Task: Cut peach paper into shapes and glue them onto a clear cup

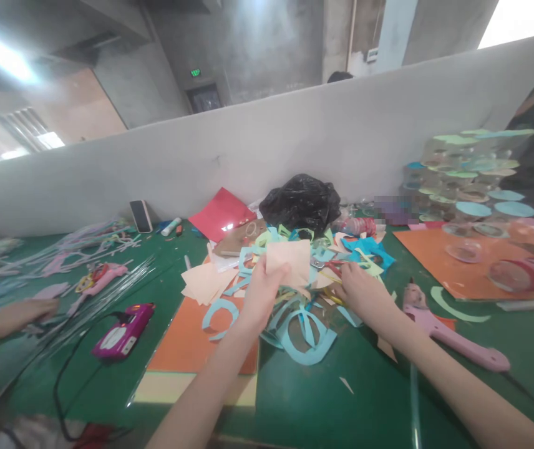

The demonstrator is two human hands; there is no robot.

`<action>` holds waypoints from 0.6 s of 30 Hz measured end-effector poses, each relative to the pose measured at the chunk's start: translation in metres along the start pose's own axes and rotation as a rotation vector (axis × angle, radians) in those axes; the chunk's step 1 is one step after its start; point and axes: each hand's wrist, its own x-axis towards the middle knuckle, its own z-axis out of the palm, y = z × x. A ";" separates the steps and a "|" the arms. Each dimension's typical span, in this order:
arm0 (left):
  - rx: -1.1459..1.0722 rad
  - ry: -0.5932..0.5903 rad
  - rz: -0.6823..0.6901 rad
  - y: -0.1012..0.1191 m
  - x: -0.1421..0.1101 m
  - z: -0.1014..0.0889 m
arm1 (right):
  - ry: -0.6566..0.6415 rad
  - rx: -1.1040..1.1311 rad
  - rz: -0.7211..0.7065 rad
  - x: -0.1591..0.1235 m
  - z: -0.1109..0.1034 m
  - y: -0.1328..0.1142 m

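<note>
Near the middle of the head view, my left hand (267, 284) pinches a square piece of cream paper (290, 259) and holds it up above the scraps. My right hand (360, 287) is closed on scissors (320, 262) with red handles, their metal part pointing left toward the paper's right edge. Whether the blades touch the paper, I cannot tell. Below and around both hands lie cut paper scraps, among them a light blue ring (309, 355). More cream paper pieces (207, 282) are fanned out left of my left hand.
Right of my right arm lies a pink glue gun (454, 337). A black plastic bag (300, 202) stands behind the scraps, against the white partition (229, 146). Stacked clear cups with paper discs (473, 181) rise at the right. Another person's hand (33, 310) is at far left, near a purple device (124, 330).
</note>
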 end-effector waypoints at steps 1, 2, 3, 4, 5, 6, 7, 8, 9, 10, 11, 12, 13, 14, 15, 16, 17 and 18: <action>0.026 0.016 0.021 0.002 0.002 -0.001 | 0.031 0.001 0.003 0.000 0.000 0.000; 0.041 0.020 0.037 0.003 0.005 -0.002 | 0.065 0.000 0.006 0.000 0.001 0.001; 0.051 0.017 0.053 0.005 0.007 -0.002 | 0.103 -0.004 0.003 0.000 0.001 0.002; 0.060 0.014 0.070 0.006 0.010 -0.003 | 0.145 -0.007 0.002 0.000 0.001 0.004; 0.073 0.014 0.091 0.006 0.013 -0.003 | 0.190 -0.008 0.003 0.000 0.002 0.006; 0.090 0.016 0.115 0.006 0.017 -0.004 | 0.237 -0.004 0.006 0.000 0.003 0.009; 0.112 0.023 0.140 0.005 0.020 -0.004 | 0.282 0.007 0.004 0.001 0.004 0.012; 0.136 0.036 0.162 0.004 0.024 -0.005 | 0.323 0.026 0.000 0.002 0.005 0.016; 0.157 0.054 0.181 0.002 0.028 -0.006 | 0.357 0.058 -0.003 0.003 0.007 0.020; 0.167 0.078 0.197 0.000 0.031 -0.007 | 0.377 0.106 -0.004 0.005 0.008 0.024; 0.169 0.098 0.206 -0.002 0.034 -0.008 | 0.379 0.169 0.000 0.006 0.009 0.029; 0.166 0.103 0.209 -0.004 0.037 -0.009 | 0.362 0.243 0.017 0.008 0.011 0.033; 0.156 0.095 0.209 -0.006 0.038 -0.010 | 0.332 0.324 0.049 0.009 0.012 0.037; 0.142 0.077 0.206 -0.008 0.039 -0.011 | 0.298 0.407 0.087 0.010 0.013 0.040; 0.123 0.055 0.198 -0.009 0.039 -0.012 | 0.271 0.488 0.123 0.011 0.014 0.043; 0.100 0.034 0.183 -0.010 0.039 -0.012 | 0.264 0.568 0.152 0.012 0.016 0.045; 0.075 0.019 0.163 -0.011 0.038 -0.013 | 0.274 0.650 0.169 0.013 0.017 0.047; 0.050 0.014 0.138 -0.011 0.037 -0.013 | 0.286 0.731 0.173 0.013 0.018 0.048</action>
